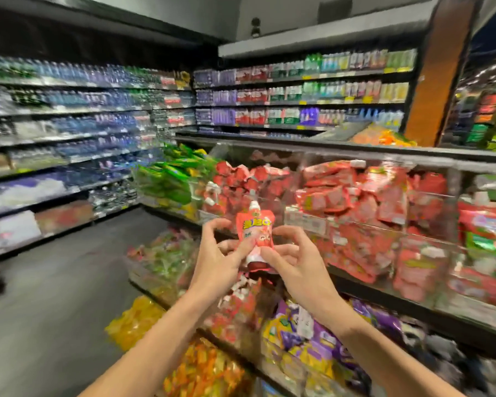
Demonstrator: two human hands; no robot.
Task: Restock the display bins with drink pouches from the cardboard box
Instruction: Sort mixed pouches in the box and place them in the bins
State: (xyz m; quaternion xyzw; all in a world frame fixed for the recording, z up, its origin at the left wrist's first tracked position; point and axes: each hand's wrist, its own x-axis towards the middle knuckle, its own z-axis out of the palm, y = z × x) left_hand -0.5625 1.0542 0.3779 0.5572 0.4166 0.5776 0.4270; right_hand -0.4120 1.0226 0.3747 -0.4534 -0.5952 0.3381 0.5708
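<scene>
- Drink pouch [255, 233]: red, white cap on top, held upright in the air in front of the display rack, not in any bin.
- Left hand [221, 253]: thumb and fingertips pinch the pouch's lower left edge; the index finger arches beside its upper left.
- Right hand [295, 259]: pinches the lower right edge, other fingers loosely fanned.
- Directly behind the pouch: heaps of red pouches [355, 193] in clear upper bins, stacked close to the top rail [355, 151].
- Left of these: green pouches [169, 176], piled above their bin's edge.
- Lower tier, under the forearms: yellow pouches [135, 319], orange pouches [206, 368], purple pouches [307, 339].
- Open room: grey floor aisle [55, 282] to the left, bounded by bottled-water shelves [69, 124].
- Frame blurred; pouch print unreadable.
</scene>
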